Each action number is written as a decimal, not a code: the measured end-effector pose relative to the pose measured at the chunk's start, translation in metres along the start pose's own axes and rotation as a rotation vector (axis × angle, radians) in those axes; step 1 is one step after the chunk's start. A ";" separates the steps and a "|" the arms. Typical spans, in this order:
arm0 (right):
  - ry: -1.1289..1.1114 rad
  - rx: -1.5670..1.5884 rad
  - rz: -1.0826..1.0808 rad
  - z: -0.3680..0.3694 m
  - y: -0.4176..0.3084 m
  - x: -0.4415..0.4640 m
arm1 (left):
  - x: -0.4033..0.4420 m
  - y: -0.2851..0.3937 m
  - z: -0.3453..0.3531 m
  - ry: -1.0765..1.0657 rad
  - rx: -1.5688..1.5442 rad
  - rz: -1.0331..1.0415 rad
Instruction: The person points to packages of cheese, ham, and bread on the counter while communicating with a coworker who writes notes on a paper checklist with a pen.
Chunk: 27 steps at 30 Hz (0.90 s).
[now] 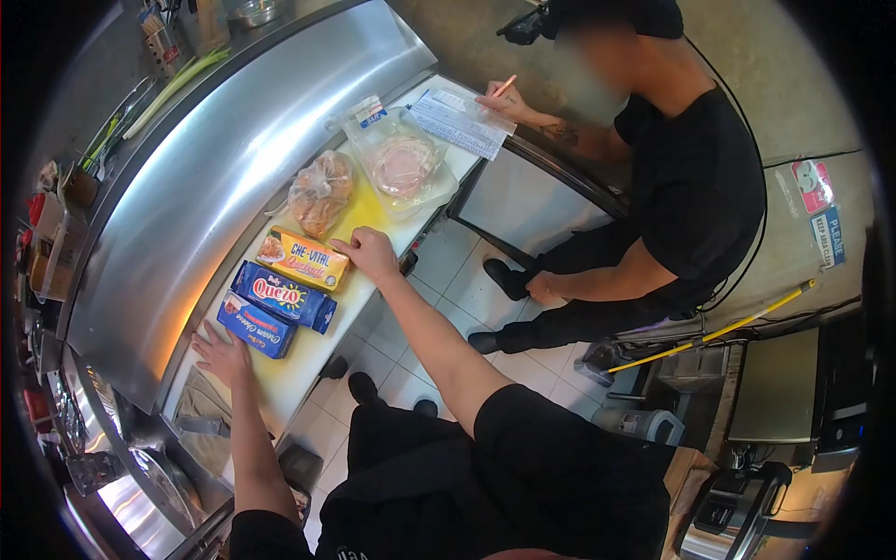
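Three boxed cheese blocks lie side by side on the white cutting board (280,387). They are a yellow Che-Vital box (301,259), a blue Quezo pack (283,297) and a blue cream cheese box (254,325). My left hand (222,357) rests at the near end of the row, fingers spread, against the cream cheese box. My right hand (370,255) is closed at the right end of the yellow box, its curled fingers touching the corner. Beyond the row sit a plastic bag of orange-brown food (321,193) and a clear pack of round pale slices (404,166).
A co-worker (695,177) sits at the right, holding a pen over a printed sheet (459,121). A folded cloth (201,411) lies at the board's near end. The curved steel counter cover (233,131) runs behind the board. A yellow-handled broom (714,324) leans at the right.
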State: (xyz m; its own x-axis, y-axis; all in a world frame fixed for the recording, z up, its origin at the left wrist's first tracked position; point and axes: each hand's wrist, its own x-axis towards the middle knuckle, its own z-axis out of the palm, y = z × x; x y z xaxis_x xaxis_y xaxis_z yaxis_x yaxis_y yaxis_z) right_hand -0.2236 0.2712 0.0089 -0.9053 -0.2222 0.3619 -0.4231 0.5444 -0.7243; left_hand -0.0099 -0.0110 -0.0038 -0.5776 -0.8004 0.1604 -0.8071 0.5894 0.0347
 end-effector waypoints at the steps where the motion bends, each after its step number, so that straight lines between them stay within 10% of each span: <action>1: 0.003 0.000 0.000 0.000 0.000 0.000 | 0.000 0.000 0.000 -0.001 0.001 0.000; 27: -0.014 0.022 0.005 -0.002 -0.001 -0.001 | -0.002 0.002 -0.007 -0.015 -0.038 -0.012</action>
State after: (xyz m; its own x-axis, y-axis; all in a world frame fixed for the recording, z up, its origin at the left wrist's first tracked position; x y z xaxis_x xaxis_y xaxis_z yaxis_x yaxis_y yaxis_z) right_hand -0.2220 0.2721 0.0101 -0.9078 -0.2310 0.3500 -0.4191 0.5274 -0.7391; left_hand -0.0096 -0.0074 0.0031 -0.5701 -0.8088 0.1446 -0.8088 0.5834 0.0745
